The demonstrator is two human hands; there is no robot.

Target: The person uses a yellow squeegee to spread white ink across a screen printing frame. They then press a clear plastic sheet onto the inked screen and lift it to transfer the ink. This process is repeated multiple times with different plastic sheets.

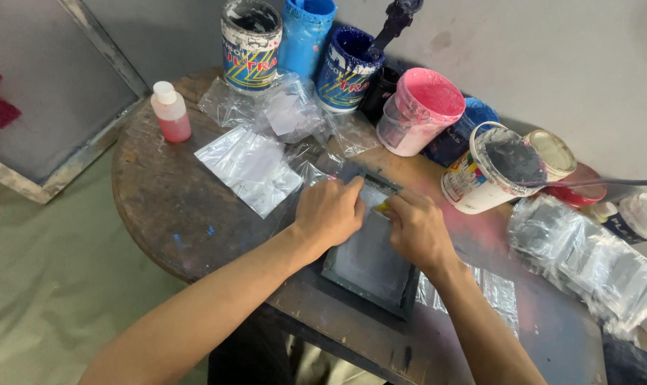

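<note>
Here my left hand (329,212) and right hand (416,229) press together on a small yellow scraper (383,207) at the far end of the dark screen frame (370,265); the stroke looks barely begun. Beyond the frame stand striped-label paint cans (251,44) and a pink tub (420,110); clear bags (251,168) lie left.

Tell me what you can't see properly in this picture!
All in the head view:
- The small yellow tool: mostly hidden between the left hand and right hand.
- The screen frame: its upper part is covered by both hands.
- The big frame leaning at left: cut off by the picture's edge.
- The plastic bags at right: what's inside is too blurry to tell.
</note>
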